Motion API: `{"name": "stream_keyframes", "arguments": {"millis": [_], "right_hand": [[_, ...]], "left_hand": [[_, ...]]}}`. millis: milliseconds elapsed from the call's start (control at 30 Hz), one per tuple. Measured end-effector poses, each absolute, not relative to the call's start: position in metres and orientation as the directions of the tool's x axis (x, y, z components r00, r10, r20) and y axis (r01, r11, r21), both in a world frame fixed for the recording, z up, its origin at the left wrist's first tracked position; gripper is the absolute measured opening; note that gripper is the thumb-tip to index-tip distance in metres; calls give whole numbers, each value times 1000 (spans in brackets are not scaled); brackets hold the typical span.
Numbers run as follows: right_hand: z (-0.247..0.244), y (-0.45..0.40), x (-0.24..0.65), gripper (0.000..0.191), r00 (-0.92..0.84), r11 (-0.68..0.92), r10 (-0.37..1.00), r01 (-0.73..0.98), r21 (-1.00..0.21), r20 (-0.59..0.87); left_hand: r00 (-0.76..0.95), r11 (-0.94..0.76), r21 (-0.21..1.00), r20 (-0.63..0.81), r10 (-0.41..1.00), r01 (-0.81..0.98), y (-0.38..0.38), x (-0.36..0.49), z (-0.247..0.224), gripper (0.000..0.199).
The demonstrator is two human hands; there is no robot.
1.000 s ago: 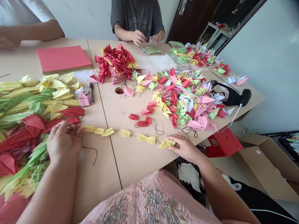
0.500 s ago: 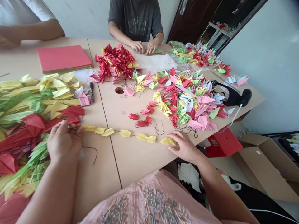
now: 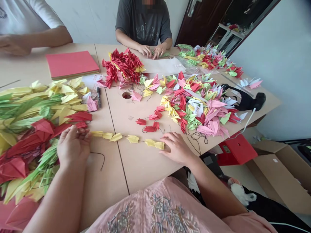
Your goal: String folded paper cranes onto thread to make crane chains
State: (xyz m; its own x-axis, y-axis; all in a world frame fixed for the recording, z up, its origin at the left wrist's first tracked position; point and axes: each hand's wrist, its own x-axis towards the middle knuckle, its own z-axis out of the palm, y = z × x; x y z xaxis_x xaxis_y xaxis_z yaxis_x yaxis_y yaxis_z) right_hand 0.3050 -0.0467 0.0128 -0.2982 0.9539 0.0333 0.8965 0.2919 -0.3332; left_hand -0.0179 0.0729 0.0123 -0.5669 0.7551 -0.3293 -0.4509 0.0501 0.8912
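Observation:
A thread of yellow folded paper cranes (image 3: 132,139) stretches across the table between my two hands. My left hand (image 3: 74,147) has its fingers curled round the thread's left end, beside the piled cranes; a loose dark tail of thread (image 3: 103,158) trails below it. At the other end, my right hand (image 3: 178,147) is closed, thumb and fingers at the last visible yellow crane (image 3: 159,145); what lies under its palm is hidden. Just beyond that hand are a few red cranes (image 3: 152,127) on dark thread and a thin needle, partly covered.
Strung yellow, green and red cranes (image 3: 39,106) heap up at left. A mixed colourful pile (image 3: 194,100) lies at right, near a black strapped object (image 3: 243,97). Red paper (image 3: 73,63), a pen (image 3: 98,97) and red cranes (image 3: 123,66) lie farther back. Two people sit across the table.
My right hand has slid left along the thread, and the end crane that showed at its fingers is now covered. My left hand keeps its grip. The whole view has shifted slightly.

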Motion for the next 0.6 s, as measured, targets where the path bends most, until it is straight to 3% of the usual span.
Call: {"name": "stream_keyframes", "arguments": {"millis": [200,333,433,600], "right_hand": [[12,-47,310,20,-295,289,955,907,-307,28],[17,-47,310,25,-316,306,949,902,-304,16],[18,-40,299,30,-341,326,940,893,-312,5],[13,-34,293,22,-348,333,937,890,-312,9]], "left_hand": [[-554,62,895,-327,765,-443,73,-21,9,18],[-532,74,913,-298,793,-401,71,-21,8,15],[-514,82,936,-259,818,-342,69,-21,6,15],[-468,85,984,-149,871,-154,68,-24,3,15]]}}
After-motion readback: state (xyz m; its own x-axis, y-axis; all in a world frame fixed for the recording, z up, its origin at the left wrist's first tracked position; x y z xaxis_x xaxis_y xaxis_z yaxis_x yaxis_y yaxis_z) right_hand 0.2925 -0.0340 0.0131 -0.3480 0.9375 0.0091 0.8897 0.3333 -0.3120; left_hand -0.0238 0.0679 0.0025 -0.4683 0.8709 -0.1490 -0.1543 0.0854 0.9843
